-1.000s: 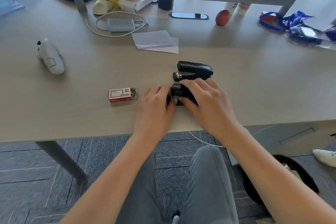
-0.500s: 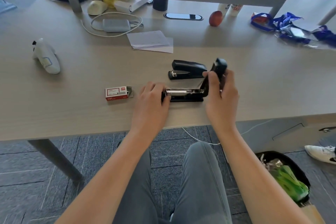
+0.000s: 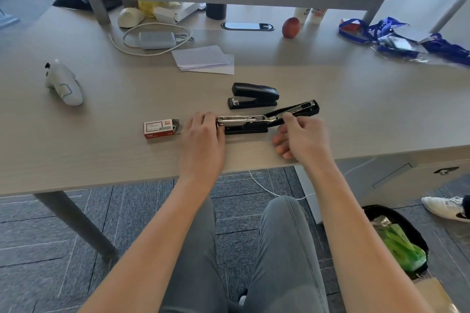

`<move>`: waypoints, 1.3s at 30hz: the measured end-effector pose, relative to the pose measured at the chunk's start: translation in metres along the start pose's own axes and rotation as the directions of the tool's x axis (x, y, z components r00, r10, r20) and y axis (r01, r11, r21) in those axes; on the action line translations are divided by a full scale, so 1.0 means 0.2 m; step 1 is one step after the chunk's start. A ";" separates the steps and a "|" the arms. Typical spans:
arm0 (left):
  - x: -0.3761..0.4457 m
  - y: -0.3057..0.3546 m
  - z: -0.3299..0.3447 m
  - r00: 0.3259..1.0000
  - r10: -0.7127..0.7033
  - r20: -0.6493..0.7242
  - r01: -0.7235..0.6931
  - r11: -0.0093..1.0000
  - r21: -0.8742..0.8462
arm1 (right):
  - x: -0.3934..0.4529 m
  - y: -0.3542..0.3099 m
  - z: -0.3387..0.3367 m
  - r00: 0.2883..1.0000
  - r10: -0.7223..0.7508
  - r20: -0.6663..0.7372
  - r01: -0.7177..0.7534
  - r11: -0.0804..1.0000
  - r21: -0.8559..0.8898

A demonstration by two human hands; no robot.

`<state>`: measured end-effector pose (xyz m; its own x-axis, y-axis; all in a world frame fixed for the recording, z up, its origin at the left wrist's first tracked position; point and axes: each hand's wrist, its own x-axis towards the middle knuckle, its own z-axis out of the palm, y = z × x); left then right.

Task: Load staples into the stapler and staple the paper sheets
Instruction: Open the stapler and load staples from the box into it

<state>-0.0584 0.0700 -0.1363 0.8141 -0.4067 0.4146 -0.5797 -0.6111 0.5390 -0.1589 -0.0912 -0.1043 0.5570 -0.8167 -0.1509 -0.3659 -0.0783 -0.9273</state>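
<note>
Head view: close to the bench (image 3: pixel 101 160) front edge, the left hand (image 3: pixel 203 140) pinches the opened stapler (image 3: pixel 244 124) at its nose to pin it down, while the right hand (image 3: pixel 302 137) fingers curl on the swung-back lid, likely baring the channel for loading. Staple box (image 3: pixel 160 129) waits just left. Beyond lie a second stapler (image 3: pixel 254 95), then paper sheets (image 3: pixel 203 60), with bare bench between.

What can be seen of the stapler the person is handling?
The opened stapler is black plastic with a shiny metal staple channel. It lies on the table near the front edge, its cover swung back to the right, low and tilted. The left hand holds its front end; the right hand touches the cover.
</note>
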 end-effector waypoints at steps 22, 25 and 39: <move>-0.04 -0.40 -0.44 0.918 -0.369 -0.146 0.358 0.929 -0.099 | -0.26 -0.26 0.63 0.675 -0.509 0.535 0.734 0.544 -0.407; 0.03 -0.43 -0.42 0.916 -0.394 -0.083 0.391 0.919 -0.046 | -0.22 -0.30 0.69 0.661 -0.451 0.599 0.747 0.466 -0.474; 0.07 -0.49 -0.41 0.945 -0.326 -0.015 0.324 0.943 -0.079 | -0.17 -0.24 0.66 0.624 -0.448 0.640 0.773 0.472 -0.424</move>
<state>0.0067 0.1795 -0.1242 0.9580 -0.1752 0.2271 -0.2856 -0.6544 0.7001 -0.0619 0.0167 -0.0989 0.9888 -0.1089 0.1020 -0.0581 -0.9107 -0.4089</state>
